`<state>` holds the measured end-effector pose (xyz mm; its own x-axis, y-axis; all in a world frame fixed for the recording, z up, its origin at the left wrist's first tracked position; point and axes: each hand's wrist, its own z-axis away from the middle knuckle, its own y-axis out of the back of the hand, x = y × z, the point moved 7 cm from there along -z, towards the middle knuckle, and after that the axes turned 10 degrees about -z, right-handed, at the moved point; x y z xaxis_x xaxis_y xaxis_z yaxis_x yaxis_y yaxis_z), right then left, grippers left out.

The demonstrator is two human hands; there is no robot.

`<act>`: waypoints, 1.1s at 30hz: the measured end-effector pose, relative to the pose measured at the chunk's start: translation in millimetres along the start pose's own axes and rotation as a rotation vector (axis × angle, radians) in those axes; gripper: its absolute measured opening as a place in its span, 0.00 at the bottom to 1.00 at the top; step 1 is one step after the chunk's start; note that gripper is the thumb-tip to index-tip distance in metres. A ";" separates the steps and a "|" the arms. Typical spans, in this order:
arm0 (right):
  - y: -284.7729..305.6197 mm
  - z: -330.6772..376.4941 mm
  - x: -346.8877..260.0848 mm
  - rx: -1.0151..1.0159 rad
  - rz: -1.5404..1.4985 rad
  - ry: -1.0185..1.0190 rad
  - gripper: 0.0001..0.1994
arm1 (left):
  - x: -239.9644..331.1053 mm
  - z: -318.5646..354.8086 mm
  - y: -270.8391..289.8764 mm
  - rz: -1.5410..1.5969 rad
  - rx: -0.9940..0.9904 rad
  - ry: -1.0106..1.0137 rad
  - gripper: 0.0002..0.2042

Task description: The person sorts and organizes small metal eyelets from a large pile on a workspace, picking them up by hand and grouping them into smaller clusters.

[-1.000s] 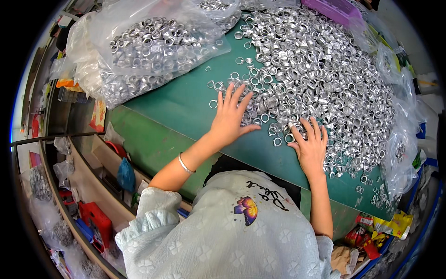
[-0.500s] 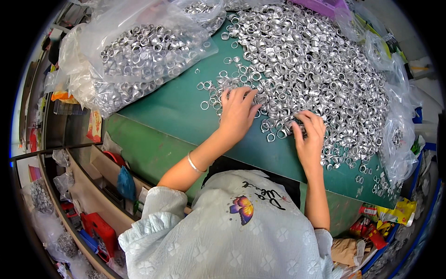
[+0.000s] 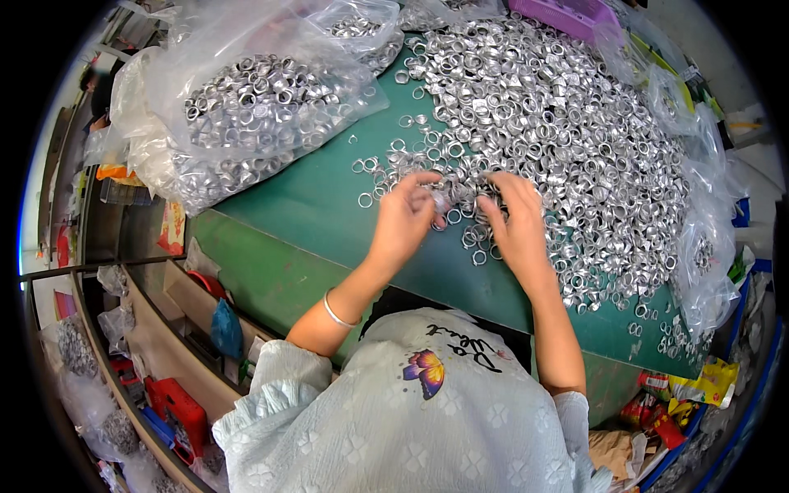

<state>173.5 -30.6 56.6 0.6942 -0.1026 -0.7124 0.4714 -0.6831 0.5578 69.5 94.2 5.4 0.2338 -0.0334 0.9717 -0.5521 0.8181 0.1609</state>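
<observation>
A large heap of silver metal rings (image 3: 567, 140) spreads over the green table. At its near left edge, my left hand (image 3: 403, 218) has its fingers curled in, with a few rings, partly blurred, at the fingertips. Facing it, my right hand (image 3: 519, 230) reaches over the heap's near edge, thumb and fingers apart and bent. Several rings lie in the gap between the two hands. The right fingertips touch rings, and I see nothing held in that hand. A few loose rings (image 3: 366, 200) lie flat to the left of my left hand.
A clear plastic bag (image 3: 263, 123) full of rings rests on the table's left side. At the far end stands a purple basket (image 3: 567, 18). Crumpled clear plastic (image 3: 707, 238) lines the right edge. Shelves with a red bin (image 3: 177, 415) are at lower left.
My right hand has moved left across the heap toward my left hand. My left hand has drawn slightly back and curled its fingers around a few rings.
</observation>
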 end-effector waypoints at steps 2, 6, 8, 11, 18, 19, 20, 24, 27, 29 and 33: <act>-22.9 4.8 3.3 -0.200 -0.409 -0.406 0.16 | 6.7 10.8 -9.7 -0.090 0.020 -0.081 0.18; -32.1 36.2 3.6 -0.291 -0.705 -0.588 0.17 | 9.7 25.4 -36.6 0.034 -0.078 -0.101 0.21; -19.8 49.0 11.4 -0.214 -0.879 -0.692 0.17 | 8.4 29.9 -49.7 0.115 -0.189 -0.054 0.22; 4.3 60.8 19.0 -0.133 -0.713 -0.638 0.15 | 27.2 36.7 -66.2 0.152 -0.356 -0.083 0.24; 67.8 105.0 53.4 0.275 -0.933 -0.722 0.10 | 27.2 11.3 -2.8 -0.540 0.225 -0.400 0.11; 73.6 110.2 54.9 0.313 -1.087 -0.732 0.10 | 27.6 2.6 14.1 -0.681 0.333 -0.451 0.10; 75.0 113.1 54.0 0.346 -1.245 -0.739 0.11 | 27.7 -7.9 26.6 -0.806 0.400 -0.504 0.11; 75.1 119.8 53.6 0.409 -1.327 -0.759 0.15 | 15.7 -21.7 45.9 -1.124 0.443 -0.370 0.09; 70.2 120.5 51.5 0.296 -1.117 -0.770 0.14 | 11.2 -27.6 50.5 -1.168 0.385 -0.360 0.07; 70.8 117.8 44.7 0.196 -0.842 -0.744 0.13 | 9.4 -31.2 52.8 -1.126 0.341 -0.359 0.06; 75.4 123.9 45.3 0.158 -0.777 -0.755 0.11 | 10.4 -36.5 58.0 -0.995 0.311 -0.408 0.05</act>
<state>173.1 -176.3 13.6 -0.3003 0.0165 -0.9537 0.5240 -0.8326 -0.1794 69.2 162.2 18.5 0.4343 -0.8255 0.3605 -0.4548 0.1445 0.8788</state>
